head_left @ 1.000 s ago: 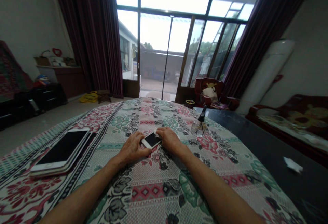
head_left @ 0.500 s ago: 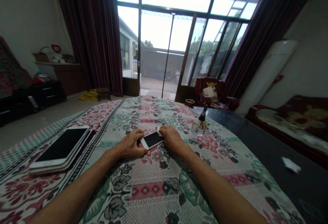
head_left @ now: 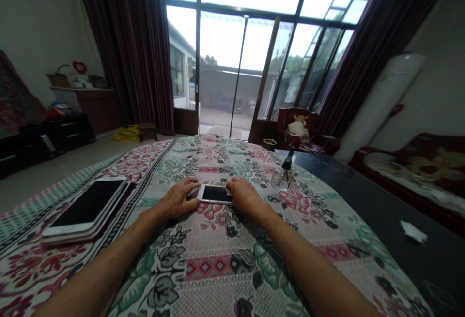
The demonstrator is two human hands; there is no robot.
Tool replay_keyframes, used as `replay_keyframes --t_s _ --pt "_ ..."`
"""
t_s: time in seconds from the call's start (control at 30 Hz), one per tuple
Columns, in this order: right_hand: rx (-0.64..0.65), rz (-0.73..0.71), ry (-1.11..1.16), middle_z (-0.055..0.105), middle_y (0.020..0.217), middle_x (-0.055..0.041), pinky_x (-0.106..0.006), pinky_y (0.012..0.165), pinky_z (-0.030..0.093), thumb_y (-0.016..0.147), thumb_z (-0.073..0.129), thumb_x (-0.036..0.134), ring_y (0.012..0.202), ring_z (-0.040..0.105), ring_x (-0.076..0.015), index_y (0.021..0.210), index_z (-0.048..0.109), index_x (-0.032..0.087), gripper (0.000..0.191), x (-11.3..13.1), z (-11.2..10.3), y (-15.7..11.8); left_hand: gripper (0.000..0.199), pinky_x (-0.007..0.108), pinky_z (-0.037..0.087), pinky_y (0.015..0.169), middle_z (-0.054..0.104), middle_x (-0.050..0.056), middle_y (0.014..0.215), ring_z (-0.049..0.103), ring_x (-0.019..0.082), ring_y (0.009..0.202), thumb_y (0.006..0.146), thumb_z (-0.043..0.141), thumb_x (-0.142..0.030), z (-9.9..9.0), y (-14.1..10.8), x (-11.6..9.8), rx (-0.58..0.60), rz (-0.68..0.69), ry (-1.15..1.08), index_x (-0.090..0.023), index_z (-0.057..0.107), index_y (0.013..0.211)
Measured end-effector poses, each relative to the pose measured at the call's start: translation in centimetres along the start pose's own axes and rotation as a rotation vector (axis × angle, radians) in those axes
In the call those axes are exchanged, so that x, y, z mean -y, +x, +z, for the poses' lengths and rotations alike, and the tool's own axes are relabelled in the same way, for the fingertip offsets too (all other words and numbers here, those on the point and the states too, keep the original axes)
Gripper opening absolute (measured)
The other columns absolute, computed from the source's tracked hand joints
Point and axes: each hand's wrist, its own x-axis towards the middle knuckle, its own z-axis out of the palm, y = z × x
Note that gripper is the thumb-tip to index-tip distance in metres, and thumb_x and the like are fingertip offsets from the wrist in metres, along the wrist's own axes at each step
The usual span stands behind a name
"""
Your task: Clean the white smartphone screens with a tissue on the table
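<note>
A white smartphone [head_left: 217,194] with a dark screen lies level between my hands, just over or on the flowered tablecloth [head_left: 210,264]. My left hand [head_left: 177,198] grips its left end, thumb at the near edge and fingers at the far edge. At the other end, the curled fingers of my right hand [head_left: 245,195] close on the phone's right edge; the fingertips are partly hidden. Left of my hands rests a stack of larger white devices [head_left: 85,205], the top one with a black screen.
A clear glass jar [head_left: 282,177] with a black upright top stands beyond my right hand. Crumpled white tissue [head_left: 413,231] lies on the dark tabletop [head_left: 378,210] at right. Past the table are a wooden chair [head_left: 298,128] and glass doors [head_left: 225,75].
The phone has turned from a slant to nearly level. My left hand has shifted slightly left and up with its end. A bit of white at my right fingertips is no longer visible.
</note>
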Motion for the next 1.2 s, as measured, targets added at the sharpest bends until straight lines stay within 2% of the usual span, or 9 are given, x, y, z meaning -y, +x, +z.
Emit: replay_keyframes --t_s 0.13,0.23,0.43,0.53,0.6,0.77,0.93,1.07,1.2 --pt "0.078 -0.009 0.029 0.067 0.101 -0.0145 -0.026 0.073 0.041 0.080 0.050 0.006 0.092 0.062 -0.0214 0.093 0.072 0.014 0.026 0.1 -1.3 -0.7 0.028 0.034 0.050 0.083 0.068 0.006 0.098 0.064 0.021 0.090 0.084 0.054 -0.036 -0.3 0.0 0.4 -0.056 -0.112 0.012 -0.024 0.073 0.100" --pt "0.159 -0.041 0.046 0.071 0.096 -0.0130 -0.025 0.069 0.040 0.075 0.054 0.005 0.088 0.063 -0.0204 0.088 0.074 0.016 0.026 0.1 -2.5 -1.1 0.028 0.032 0.048 0.074 0.067 0.005 0.085 0.063 0.020 0.079 0.087 0.049 -0.033 0.0 0.1 -0.1 -0.052 -0.179 0.081 -0.023 0.074 0.089" --pt "0.266 -0.136 0.108 0.072 0.082 -0.0079 -0.022 0.061 0.035 0.073 0.052 0.004 0.073 0.061 -0.0147 0.082 0.074 0.017 0.027 0.3 -3.4 -1.4 0.025 0.034 0.046 0.085 0.064 0.007 0.094 0.060 0.022 0.092 0.088 0.046 -0.028 0.9 0.4 -1.2 0.014 -0.168 0.164 -0.021 0.069 0.095" --pt "0.193 -0.122 0.130 0.071 0.088 -0.0085 -0.021 0.066 0.036 0.073 0.052 0.004 0.078 0.060 -0.0143 0.084 0.073 0.016 0.027 0.3 -2.9 -1.3 0.024 0.035 0.045 0.090 0.061 0.010 0.104 0.058 0.023 0.098 0.088 0.043 -0.027 0.9 0.5 -1.7 0.014 -0.164 0.149 -0.018 0.063 0.098" --pt "0.112 -0.065 0.127 0.069 0.093 -0.0102 -0.022 0.069 0.037 0.076 0.052 0.006 0.082 0.060 -0.0151 0.086 0.072 0.015 0.024 0.4 -2.6 -1.3 0.025 0.037 0.044 0.093 0.059 0.011 0.111 0.056 0.025 0.104 0.085 0.048 -0.034 0.9 0.5 -2.2 0.044 -0.146 0.125 -0.018 0.060 0.100" --pt "0.110 -0.101 0.104 0.066 0.093 -0.0104 -0.023 0.068 0.037 0.082 0.051 0.009 0.082 0.059 -0.0160 0.084 0.071 0.015 0.021 1.9 -2.5 -1.7 0.067 0.044 0.040 0.098 0.055 0.013 0.125 0.050 0.035 0.116 0.066 0.067 -0.058 1.0 0.2 -3.6 0.142 -0.179 0.114 -0.018 0.053 0.118" --pt "0.033 -0.099 0.102 0.066 0.093 -0.0094 -0.024 0.065 0.036 0.088 0.047 0.012 0.077 0.057 -0.0153 0.083 0.070 0.014 0.024 2.3 -0.9 -1.3 0.079 0.045 0.041 0.097 0.056 0.013 0.120 0.050 0.035 0.114 0.060 0.070 -0.061 1.3 0.3 -4.1 0.185 -0.198 0.102 -0.017 0.049 0.123" --pt "-0.053 -0.153 0.151 0.065 0.103 -0.0083 -0.025 0.075 0.038 0.087 0.047 0.009 0.088 0.057 -0.0170 0.088 0.069 0.016 0.023 1.6 0.8 -0.1 0.083 0.047 0.042 0.096 0.057 0.014 0.119 0.052 0.036 0.112 0.058 0.072 -0.060 1.5 0.3 -4.1 0.166 -0.209 0.089 -0.016 0.049 0.125" --pt "-0.061 -0.197 0.184 0.065 0.109 -0.0079 -0.025 0.083 0.039 0.087 0.045 0.008 0.095 0.056 -0.0175 0.094 0.069 0.017 0.026 1.4 1.5 1.6 0.088 0.049 0.040 0.099 0.055 0.017 0.127 0.050 0.039 0.117 0.058 0.072 -0.060 1.6 0.2 -4.0 0.143 -0.211 0.037 -0.014 0.046 0.129"
